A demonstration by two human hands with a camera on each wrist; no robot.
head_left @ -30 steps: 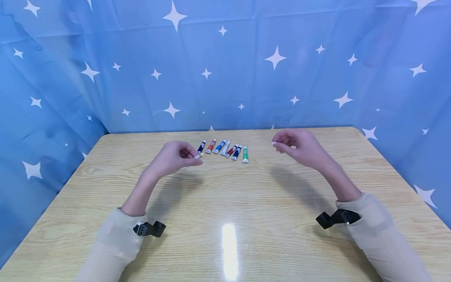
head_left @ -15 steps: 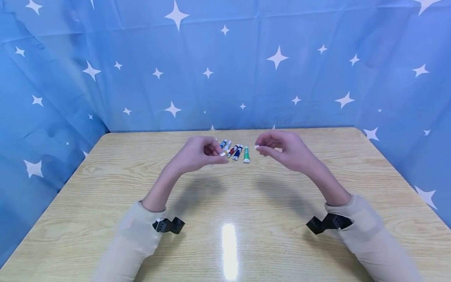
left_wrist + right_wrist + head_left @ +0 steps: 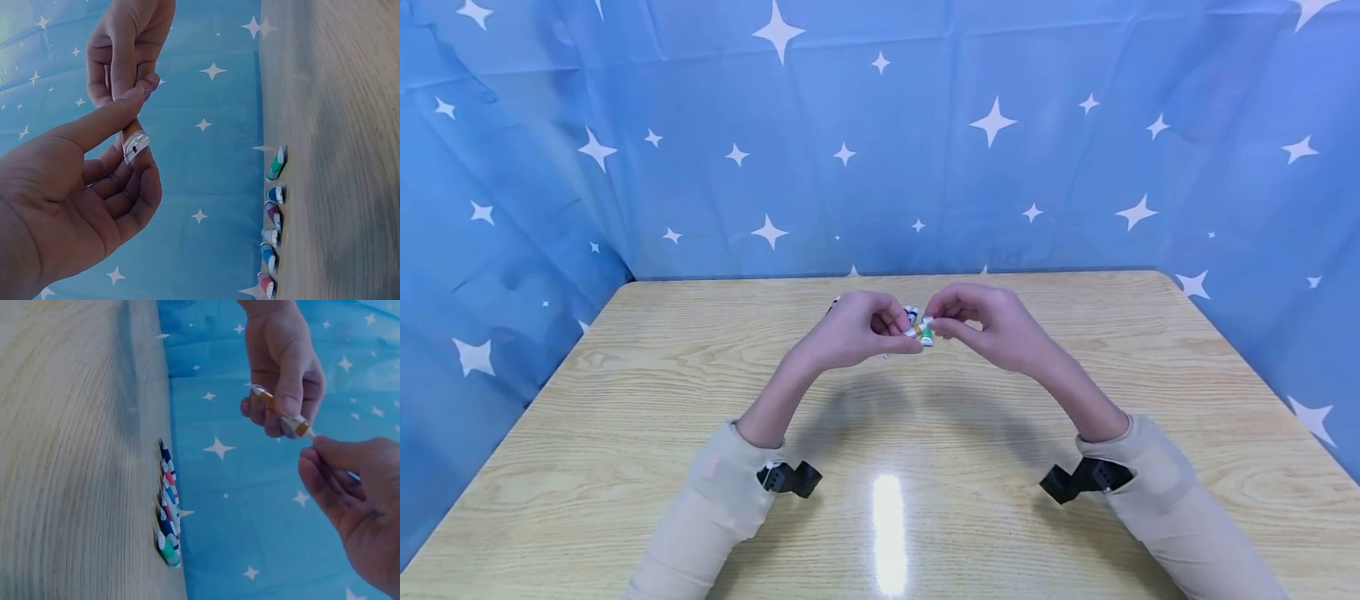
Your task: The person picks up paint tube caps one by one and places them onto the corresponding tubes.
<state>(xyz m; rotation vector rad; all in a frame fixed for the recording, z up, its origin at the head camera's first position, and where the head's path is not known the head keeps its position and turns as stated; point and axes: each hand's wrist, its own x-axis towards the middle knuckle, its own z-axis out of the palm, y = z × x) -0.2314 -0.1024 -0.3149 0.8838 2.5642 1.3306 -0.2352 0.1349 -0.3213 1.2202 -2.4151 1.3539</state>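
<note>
My left hand (image 3: 857,333) pinches a small paint tube with an ochre band (image 3: 302,427) between thumb and fingers, above the table. Its crimped silver end (image 3: 135,148) sticks out in the left wrist view. The tube's narrow end points to my right hand (image 3: 988,329). Thumb and fingertips of that hand pinch a small white cap (image 3: 928,320), right at the tube's tip. The fingers mostly hide the cap, and I cannot tell whether it sits on the thread. Behind the hands lies a row of paint tubes, a green tube (image 3: 276,165) at its right end.
Several other tubes, among them a red tube (image 3: 266,285) and a white tube (image 3: 270,236), lie side by side on the wooden table (image 3: 625,400). A blue star-patterned cloth (image 3: 880,167) hangs behind the table's far edge.
My left hand has moved right with the ochre tube, and my right hand has moved left with the white cap. The two hands now meet in front of the row of tubes.
</note>
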